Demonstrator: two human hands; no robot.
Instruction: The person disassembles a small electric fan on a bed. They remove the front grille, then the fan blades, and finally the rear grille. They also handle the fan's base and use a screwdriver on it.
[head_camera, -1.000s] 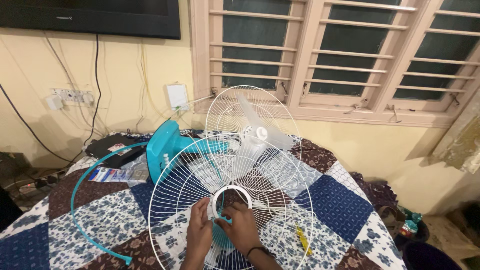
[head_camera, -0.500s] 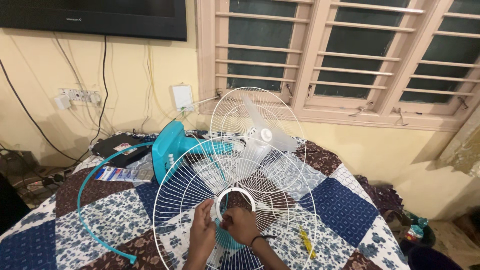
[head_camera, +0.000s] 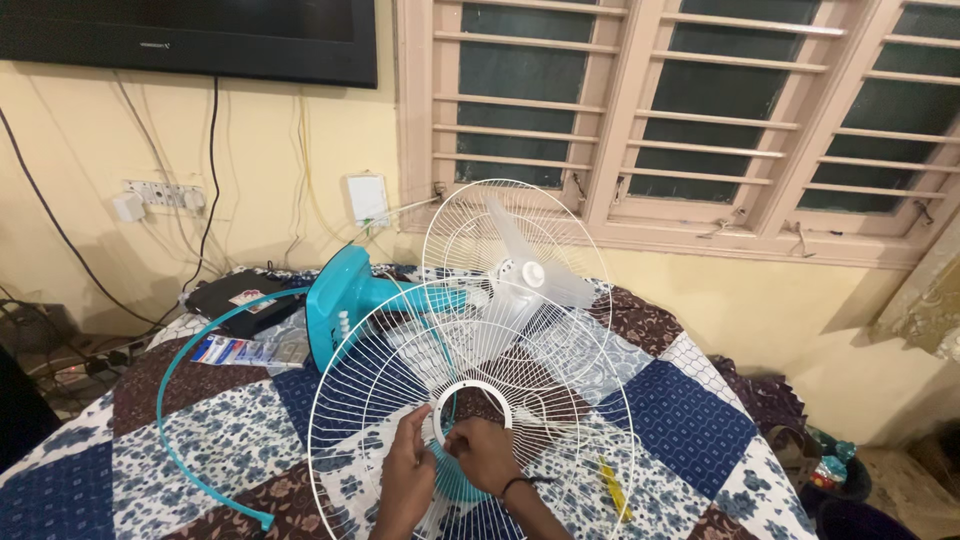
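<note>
A white wire front fan grille (head_camera: 560, 400) stands tilted on the quilt in front of me. My left hand (head_camera: 405, 480) grips its wires at the left edge of the white centre ring (head_camera: 481, 387). My right hand (head_camera: 485, 455) is closed on a teal round cap (head_camera: 455, 487) at the ring's lower edge. Behind the grille the teal fan (head_camera: 335, 300) lies on its side, with its white rear grille (head_camera: 450, 220) and pale blades (head_camera: 510, 250) facing me.
A teal plastic rim hoop (head_camera: 170, 400) curves over the left of the patchwork quilt (head_camera: 680, 410). A yellow screwdriver (head_camera: 610, 485) lies right of the grille. A flat black case (head_camera: 235, 295) and a small box (head_camera: 245, 350) lie at the back left. Wall and window are behind.
Both hands stay at the centre ring, shifting only slightly. The view has drifted a little, so everything sits slightly lower and to the right.
</note>
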